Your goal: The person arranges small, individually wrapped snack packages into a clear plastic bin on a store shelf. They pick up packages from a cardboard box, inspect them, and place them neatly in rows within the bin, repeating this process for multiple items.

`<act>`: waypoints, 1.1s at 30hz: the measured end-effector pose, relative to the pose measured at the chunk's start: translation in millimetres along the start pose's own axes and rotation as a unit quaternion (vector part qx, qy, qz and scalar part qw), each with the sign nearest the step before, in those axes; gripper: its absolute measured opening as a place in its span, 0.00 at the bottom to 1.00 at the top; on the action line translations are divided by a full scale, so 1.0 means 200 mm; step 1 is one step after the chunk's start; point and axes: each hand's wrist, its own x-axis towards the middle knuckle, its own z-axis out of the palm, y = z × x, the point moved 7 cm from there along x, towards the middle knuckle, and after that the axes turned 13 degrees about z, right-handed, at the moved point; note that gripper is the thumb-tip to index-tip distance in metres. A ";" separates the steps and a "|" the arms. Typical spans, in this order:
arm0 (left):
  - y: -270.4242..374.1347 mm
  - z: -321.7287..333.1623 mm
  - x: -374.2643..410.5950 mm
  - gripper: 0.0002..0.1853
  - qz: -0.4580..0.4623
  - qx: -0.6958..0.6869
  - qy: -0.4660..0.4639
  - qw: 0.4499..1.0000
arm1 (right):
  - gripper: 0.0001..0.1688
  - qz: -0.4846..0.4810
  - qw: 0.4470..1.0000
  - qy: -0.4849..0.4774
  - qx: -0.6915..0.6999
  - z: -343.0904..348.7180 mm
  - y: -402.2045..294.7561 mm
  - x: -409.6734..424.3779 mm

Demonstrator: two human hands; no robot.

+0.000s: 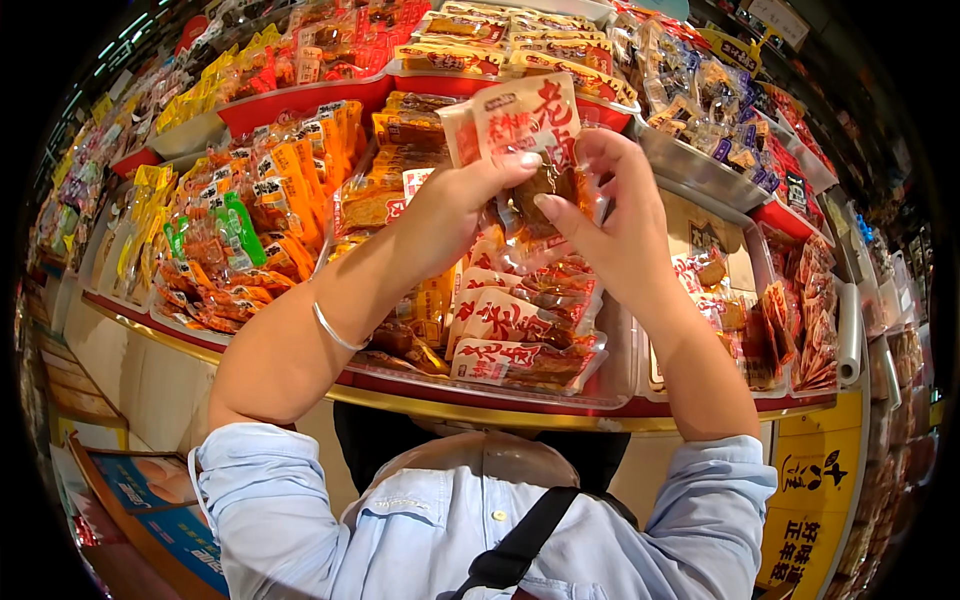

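Note:
Both hands hold snack packets with red writing (532, 124) above a clear plastic bin (611, 375). My left hand (480, 187) grips them from the left, its thumb across the front. My right hand (611, 195) pinches the right side between thumb and fingers. A brown piece of food shows through the clear lower part of the front packet; another packet's corner sticks out behind it at the left. Below the hands, similar red-and-cream packets (517, 322) lie in a row in the bin. Yellow-brown packets (397, 202) stand beside them on the left.
Orange packets (285, 187) with a few green ones (240, 229) fill a bin at the left. Red packets (814, 322) lie in bins at the right. Raised trays hold cream packets (457, 56) and small wrapped snacks (705, 112). A gold-edged counter rim (510, 412) runs before my body.

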 end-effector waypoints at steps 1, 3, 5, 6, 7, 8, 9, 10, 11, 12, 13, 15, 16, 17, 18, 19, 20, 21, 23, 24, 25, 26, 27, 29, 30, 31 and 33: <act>0.01 0.02 0.00 0.18 0.004 0.013 -0.044 0.999 | 0.26 0.082 0.995 -0.031 0.043 0.02 0.05 0.00; 0.02 0.05 -0.01 0.21 0.022 0.048 -0.111 0.992 | 0.24 0.162 0.965 -0.102 0.178 0.06 0.13 0.01; 0.05 0.08 0.00 0.25 0.047 0.091 -0.156 0.982 | 0.22 0.165 0.965 -0.094 0.179 0.06 0.19 0.03; 0.09 0.09 0.01 0.30 0.111 0.100 -0.106 0.983 | 0.17 0.147 0.943 -0.079 0.289 0.05 0.15 0.04; 0.07 0.05 0.01 0.31 0.067 0.081 -0.096 0.990 | 0.15 0.175 0.926 -0.066 0.327 0.03 0.13 0.04; 0.05 -0.01 0.00 0.32 0.023 0.061 -0.085 0.994 | 0.15 0.161 0.924 -0.058 0.343 0.04 0.14 0.05; 0.03 -0.05 -0.01 0.33 -0.020 0.040 -0.075 0.996 | 0.15 0.146 0.921 -0.049 0.357 0.04 0.15 0.06; 0.06 -0.04 0.00 0.36 0.018 0.107 -0.034 0.993 | 0.15 0.169 0.907 -0.064 0.380 0.06 0.15 0.04; 0.06 -0.04 0.02 0.37 0.038 0.139 -0.034 0.989 | 0.16 0.192 0.891 -0.080 0.404 0.09 0.12 0.02; 0.06 -0.03 0.04 0.37 0.057 0.170 -0.037 0.983 | 0.16 0.214 0.874 -0.092 0.426 0.10 0.11 -0.01; 0.05 -0.02 0.03 0.35 0.029 0.213 -0.055 0.975 | 0.15 0.098 0.894 -0.110 0.422 0.10 0.08 -0.03; 0.07 0.02 0.03 0.33 0.130 0.260 -0.035 0.956 | 0.17 0.060 0.958 -0.059 0.274 0.16 0.07 -0.05; 0.08 0.00 0.03 0.32 0.157 0.269 -0.024 0.950 | 0.18 0.113 0.945 -0.078 0.297 0.17 0.04 -0.07; 0.09 -0.01 0.03 0.31 0.183 0.277 -0.013 0.943 | 0.19 0.096 0.943 -0.073 0.309 0.18 0.03 -0.06; 0.11 -0.03 0.03 0.31 0.234 0.312 0.003 0.921 | 0.19 0.081 0.942 -0.067 0.319 0.19 0.02 -0.05; 0.14 -0.04 0.03 0.30 0.283 0.346 0.019 0.894 | 0.19 0.066 0.940 -0.060 0.329 0.19 -0.02 -0.05; 0.17 -0.05 0.01 0.30 0.331 0.378 0.036 0.864 | 0.18 0.153 0.919 -0.068 0.357 0.18 0.00 -0.05; 0.24 -0.03 -0.03 0.29 0.316 0.417 0.059 0.850 | 0.14 0.194 0.878 -0.066 0.433 0.17 0.01 -0.03; 0.32 0.14 -0.09 0.30 0.357 0.431 -0.115 0.821 | 0.12 0.198 0.857 -0.027 0.475 0.11 0.11 0.01; 0.25 0.29 -0.13 0.32 0.276 0.401 -0.317 0.814 | 0.12 0.187 0.878 -0.022 0.440 0.08 0.18 0.02; 0.17 0.38 -0.23 0.33 0.243 0.394 -0.441 0.769 | 0.13 0.189 0.852 -0.035 0.486 0.08 0.18 0.03; 0.09 0.44 -0.35 0.35 0.200 0.371 -0.557 0.715 | 0.12 0.197 0.860 -0.026 0.470 0.08 0.21 0.03; 0.03 0.47 -0.47 0.36 0.218 0.399 -0.601 0.657 | 0.11 0.195 0.866 -0.031 0.459 0.11 0.20 0.05; -0.01 0.45 -0.51 0.34 0.181 0.441 -0.590 0.652 | 0.10 0.173 0.879 -0.028 0.444 0.10 0.17 0.05; -0.03 0.42 -0.50 0.33 0.161 0.458 -0.585 0.649 | 0.10 0.164 0.882 -0.034 0.440 0.09 0.16 0.06; -0.04 0.40 -0.49 0.33 0.130 0.446 -0.579 0.670 | 0.10 0.155 0.885 -0.041 0.437 0.09 0.15 0.06; -0.05 0.37 -0.46 0.34 0.066 0.422 -0.561 0.709 | 0.12 0.152 0.882 -0.071 0.441 0.08 0.16 0.06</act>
